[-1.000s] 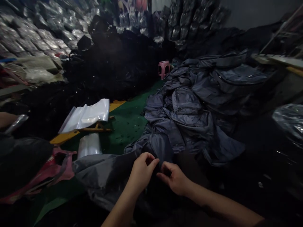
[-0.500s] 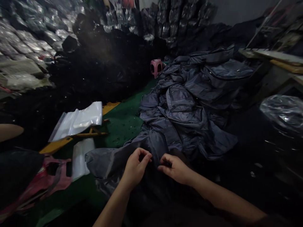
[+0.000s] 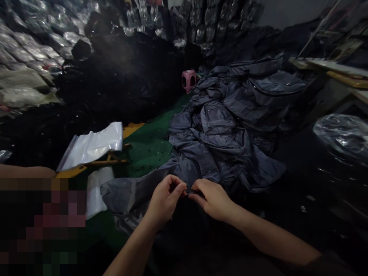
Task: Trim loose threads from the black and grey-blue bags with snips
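The bare left hand (image 3: 168, 197) and bare right hand (image 3: 215, 199) curl close together; whether they grip anything is too dark to tell. Wrinkled grey fabric (image 3: 123, 191) lies beside the left, crumpled dark-blue fabric bags (image 3: 222, 134) beyond both.

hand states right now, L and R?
Left hand: closed in a pinch; too dark to tell what it holds, if anything.
Right hand: curled; cannot tell whether it is closed on anything.

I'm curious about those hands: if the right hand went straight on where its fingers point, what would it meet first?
The right hand would probably meet the left hand first, though depth is unclear.
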Demonstrator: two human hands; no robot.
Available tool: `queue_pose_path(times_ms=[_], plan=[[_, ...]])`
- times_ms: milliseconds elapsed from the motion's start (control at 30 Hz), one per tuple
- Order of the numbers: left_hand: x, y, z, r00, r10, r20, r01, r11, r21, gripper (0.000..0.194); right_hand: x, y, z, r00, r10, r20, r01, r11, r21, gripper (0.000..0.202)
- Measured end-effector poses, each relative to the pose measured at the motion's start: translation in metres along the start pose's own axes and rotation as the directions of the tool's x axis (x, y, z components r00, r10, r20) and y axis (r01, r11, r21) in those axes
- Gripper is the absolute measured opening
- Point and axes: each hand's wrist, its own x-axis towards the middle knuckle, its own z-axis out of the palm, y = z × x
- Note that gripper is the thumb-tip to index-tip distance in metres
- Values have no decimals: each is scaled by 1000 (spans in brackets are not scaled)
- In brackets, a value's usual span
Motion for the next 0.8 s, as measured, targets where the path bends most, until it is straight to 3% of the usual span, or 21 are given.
queue_pose_path(times_ms=[100,233,400,533,633,800], plan=[[5,4,-3,1000,7,-25,-8,1000,-29,19,1,3,3,1000,16,-22,-15,999,52,17],[12,2,-9,976,0,-219,3,1000,14,21,0,12,5,988,133,-82,-118,979,168,16],[16,-10,-2,997,-43,-58,60,941,334,18,3,24,11,958,251,-141,-203,936,287,17],[21,-8,2,998,-53,-20,55,859,509,15,4,27,16,947,276,-163,-204,911,358,17],[24,-5,2,999,-52,16,36,848,528,15,2,24,16,956,232,-180,-159,924,347,16],[28,-6,2,991,-133,27,113,917,382,16,-2,17,13,971,141,-193,-100,974,203,16]])
